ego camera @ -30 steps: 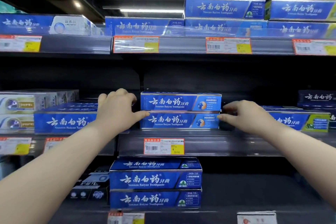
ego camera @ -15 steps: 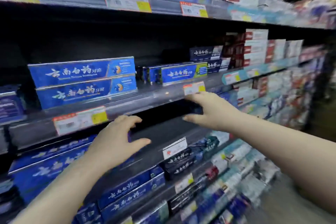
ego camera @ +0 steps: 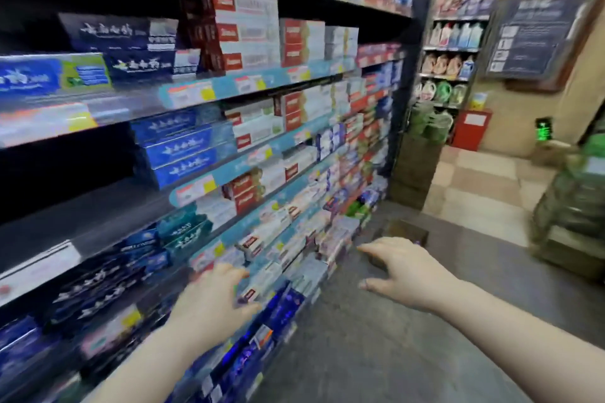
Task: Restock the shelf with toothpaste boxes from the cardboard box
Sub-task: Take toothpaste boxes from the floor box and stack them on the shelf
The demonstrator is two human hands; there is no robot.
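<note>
Frame content is motion-blurred; fine print on the packaging cannot be read.

1. Shelf: fills the left half of the frame and recedes toward the upper centre. A dark stretch of shelf board shows at left centre.
2. Toothpaste boxes: a stack of blue cartons lies flat at centre left, long faces outward. Red-and-white cartons stand stacked in the upper centre. Further mixed cartons fill the lower rows.
3. Cardboard box: a brown box sits on the floor at lower centre, near the foot of the shelf. Its contents cannot be made out.
4. Left hand: lower centre-left, palm down, fingers spread wide, holding nothing. It lies in front of the lower shelf rows; contact with them cannot be determined.
5. Right hand: lower centre-right, palm down, fingers and thumb spread wide, holding nothing. In the frame it overlaps the near edge of the cardboard box; contact cannot be determined.
6. Surroundings: a rack of bottles at upper right, a dark notice board on the wall beside it, a red cabinet below, and green stacked goods at the right edge.
</note>
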